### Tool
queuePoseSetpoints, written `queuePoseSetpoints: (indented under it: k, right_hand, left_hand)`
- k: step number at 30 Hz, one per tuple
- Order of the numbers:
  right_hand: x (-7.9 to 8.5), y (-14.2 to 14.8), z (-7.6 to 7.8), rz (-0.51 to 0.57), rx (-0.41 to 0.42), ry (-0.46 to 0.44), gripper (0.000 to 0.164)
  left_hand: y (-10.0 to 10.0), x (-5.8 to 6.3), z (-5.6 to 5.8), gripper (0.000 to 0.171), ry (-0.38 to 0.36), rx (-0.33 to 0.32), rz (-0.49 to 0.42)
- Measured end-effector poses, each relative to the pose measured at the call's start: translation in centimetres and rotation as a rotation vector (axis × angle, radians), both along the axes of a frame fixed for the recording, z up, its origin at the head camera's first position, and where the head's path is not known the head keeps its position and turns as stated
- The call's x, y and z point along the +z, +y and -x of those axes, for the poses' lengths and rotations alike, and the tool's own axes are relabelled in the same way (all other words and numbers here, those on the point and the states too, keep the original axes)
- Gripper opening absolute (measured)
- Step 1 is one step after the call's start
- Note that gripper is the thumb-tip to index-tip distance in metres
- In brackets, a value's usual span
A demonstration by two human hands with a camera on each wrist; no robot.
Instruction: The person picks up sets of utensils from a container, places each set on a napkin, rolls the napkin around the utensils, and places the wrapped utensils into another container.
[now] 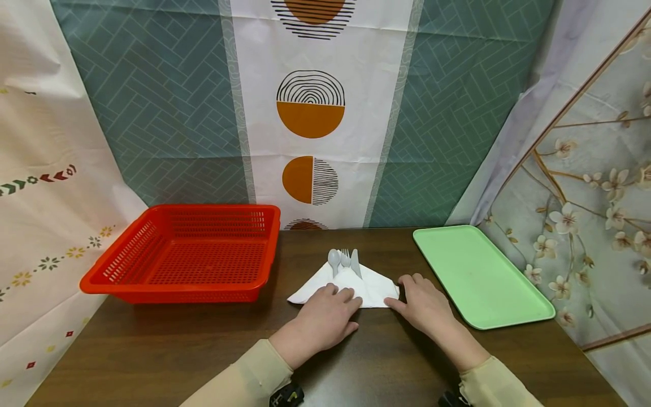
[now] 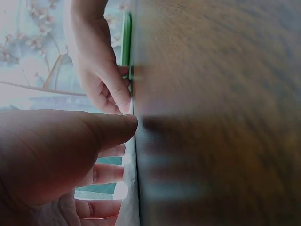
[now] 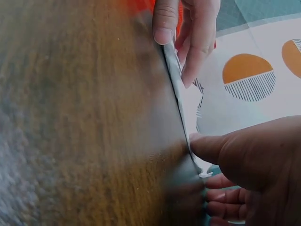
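Note:
A white paper napkin [image 1: 376, 285], folded to a triangle, lies on the table with its point away from me. A grey plastic spoon [image 1: 333, 259], fork [image 1: 345, 258] and knife [image 1: 355, 261] stick out at its top, their lower parts hidden in the napkin. My left hand [image 1: 325, 316] rests its fingertips on the napkin's near left part, thumb off to the side. At the right corner is my right hand [image 1: 424, 302], thumb at the near edge and fingers just beyond the corner, spread apart. The right wrist view shows that thumb [image 3: 207, 147] touching the napkin edge.
A red plastic basket [image 1: 178, 294] stands on the left of the brown wooden table [image 1: 203, 350]. To the right lies a light green tray [image 1: 483, 277]. Patterned cloths [image 1: 203, 102] hang behind the table and along both sides.

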State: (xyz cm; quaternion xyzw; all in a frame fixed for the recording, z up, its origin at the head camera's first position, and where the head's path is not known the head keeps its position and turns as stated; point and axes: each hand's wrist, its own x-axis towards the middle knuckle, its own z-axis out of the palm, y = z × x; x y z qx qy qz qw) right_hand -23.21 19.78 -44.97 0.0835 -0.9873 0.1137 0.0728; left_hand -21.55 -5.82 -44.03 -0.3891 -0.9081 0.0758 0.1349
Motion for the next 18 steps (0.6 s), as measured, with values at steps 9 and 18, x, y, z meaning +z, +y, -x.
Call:
queuePoseSetpoints:
  k: [9,18]
  right_hand:
    - [0.1,0.2,1.2,0.099,0.017,-0.085,0.046]
    - [0.9,0.2,1.7,0.119,0.022,-0.155,0.041]
  left_hand:
    - [0.0,0.1,0.0,0.042,-0.01,0.0,-0.01]
    - [0.0,-0.1,0.1,0.043,-0.03,0.002,-0.003]
